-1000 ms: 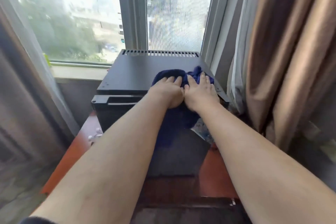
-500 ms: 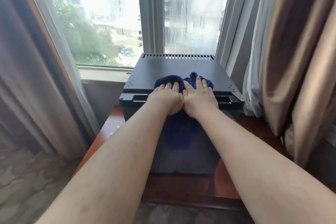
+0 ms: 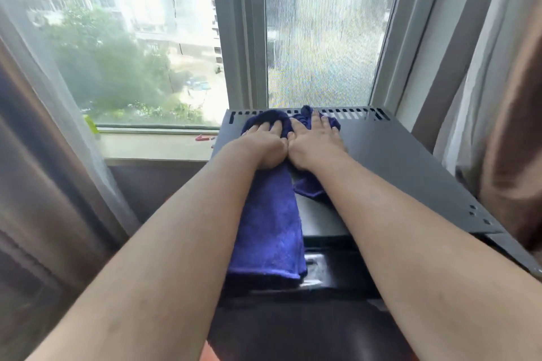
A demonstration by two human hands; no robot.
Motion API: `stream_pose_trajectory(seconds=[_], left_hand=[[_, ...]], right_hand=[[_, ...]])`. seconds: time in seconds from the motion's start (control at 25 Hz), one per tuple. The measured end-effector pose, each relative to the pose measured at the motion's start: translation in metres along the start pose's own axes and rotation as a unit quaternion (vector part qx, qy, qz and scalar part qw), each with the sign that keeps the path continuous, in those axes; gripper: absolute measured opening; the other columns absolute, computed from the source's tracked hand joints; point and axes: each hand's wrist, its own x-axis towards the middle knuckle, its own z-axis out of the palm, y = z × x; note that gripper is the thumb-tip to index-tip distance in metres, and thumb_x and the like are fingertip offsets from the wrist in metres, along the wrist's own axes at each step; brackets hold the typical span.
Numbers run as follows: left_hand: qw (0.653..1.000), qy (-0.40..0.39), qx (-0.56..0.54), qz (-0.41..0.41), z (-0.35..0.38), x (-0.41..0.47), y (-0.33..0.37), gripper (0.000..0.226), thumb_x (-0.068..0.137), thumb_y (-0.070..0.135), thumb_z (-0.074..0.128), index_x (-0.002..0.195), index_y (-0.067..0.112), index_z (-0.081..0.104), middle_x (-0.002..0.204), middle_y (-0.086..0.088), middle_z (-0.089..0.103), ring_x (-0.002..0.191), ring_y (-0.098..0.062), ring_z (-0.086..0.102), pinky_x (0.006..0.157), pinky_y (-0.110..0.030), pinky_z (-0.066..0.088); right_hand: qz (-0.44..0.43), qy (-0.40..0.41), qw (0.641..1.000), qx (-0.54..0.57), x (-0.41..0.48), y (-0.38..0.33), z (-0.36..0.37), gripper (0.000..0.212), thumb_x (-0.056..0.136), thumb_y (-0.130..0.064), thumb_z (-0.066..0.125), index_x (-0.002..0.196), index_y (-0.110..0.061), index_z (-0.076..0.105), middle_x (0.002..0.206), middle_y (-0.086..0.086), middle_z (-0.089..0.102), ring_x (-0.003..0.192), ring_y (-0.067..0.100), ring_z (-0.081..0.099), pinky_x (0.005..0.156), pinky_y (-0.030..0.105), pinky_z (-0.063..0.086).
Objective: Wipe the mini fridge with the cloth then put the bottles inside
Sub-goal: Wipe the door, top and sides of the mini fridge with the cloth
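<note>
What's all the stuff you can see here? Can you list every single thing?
mini fridge: one, black, in front of the window, under the cloth
cloth: one, dark blue, spread on the fridge top and hanging over its front edge
window: one, grey frame, behind the fridge, with trees and buildings outside
windowsill: one, pale, left of the fridge
red thing: one, small, on the windowsill; too small to tell what it is
yellow-green thing: one, at the sill's left end; unclear
brown curtains: two, one on each side
sheer curtains: two, white, beside the brown ones
left hand: one, flat on the cloth
right hand: one, flat on the cloth, beside the left
</note>
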Motion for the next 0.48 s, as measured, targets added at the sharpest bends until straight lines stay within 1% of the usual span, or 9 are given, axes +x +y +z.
stream_pose_trajectory(seconds=[0.24,0.36,0.48], left_hand=[[1.000,-0.007,0.001,0.021,-0.012,0.089,-0.025,0.063,0.108,0.041,0.021,0.164,0.018,0.003,0.172,-0.010,0.002,0.158,-0.030,0.001,0.128,-0.046,0.005],[1.000,-0.006,-0.003,0.027,-0.013,0.105,-0.032,0.064,0.108,0.042,0.021,0.164,0.018,0.003,0.172,-0.010,0.002,0.158,-0.030,0.002,0.127,-0.047,0.006],[0.999,0.007,-0.010,0.029,-0.012,0.102,-0.032,0.063,0.107,0.041,0.022,0.164,0.017,0.008,0.171,-0.013,0.008,0.157,-0.033,0.007,0.127,-0.048,0.009]], right_hand=[[0.016,0.012,1.000,-0.003,0.083,-0.009,0.005,0.056,0.106,-0.043,0.022,0.160,-0.032,0.015,0.169,0.011,-0.003,0.156,0.027,0.000,0.125,0.045,0.004],[0.020,0.017,1.000,-0.009,0.098,-0.011,0.006,0.055,0.106,-0.043,0.020,0.160,-0.032,0.015,0.169,0.011,-0.002,0.155,0.028,0.000,0.125,0.046,0.005],[0.021,0.015,1.000,-0.008,0.094,-0.012,0.005,0.055,0.106,-0.043,0.019,0.160,-0.032,0.015,0.169,0.010,-0.002,0.155,0.027,0.000,0.125,0.046,0.004]])
